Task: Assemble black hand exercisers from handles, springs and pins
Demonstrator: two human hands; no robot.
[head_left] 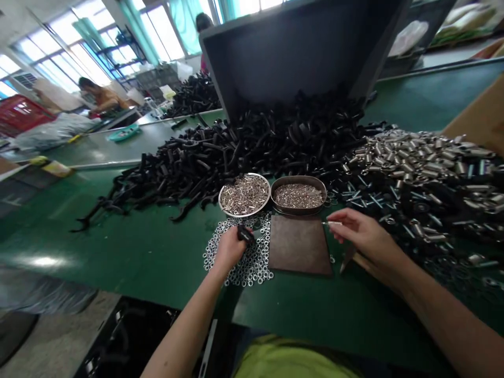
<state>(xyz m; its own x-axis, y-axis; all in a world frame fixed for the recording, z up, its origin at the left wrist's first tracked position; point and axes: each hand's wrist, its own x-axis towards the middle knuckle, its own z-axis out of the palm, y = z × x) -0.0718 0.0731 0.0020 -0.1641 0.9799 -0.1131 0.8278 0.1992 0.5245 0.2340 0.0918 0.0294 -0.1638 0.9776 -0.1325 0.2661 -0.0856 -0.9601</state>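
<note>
My left hand (230, 247) is closed round a small black part (245, 234) and rests over a flat spread of small metal washers (258, 262). My right hand (364, 239) pinches a thin metal pin (333, 223) just right of a brown flat pad (300, 244). Behind the pad stand a round metal dish of silver pins (244, 195) and an oval dish of tiny metal pieces (298, 195). A large heap of black curved parts (252, 147) fills the table behind the dishes.
A pile of silver metal sleeves and bolts (425, 163) lies at the right. A dark grey bin (291, 52) tips over the black heap. The green table (129, 252) runs left. A person (100, 97) sits at a far table; a red crate (18, 113) is far left.
</note>
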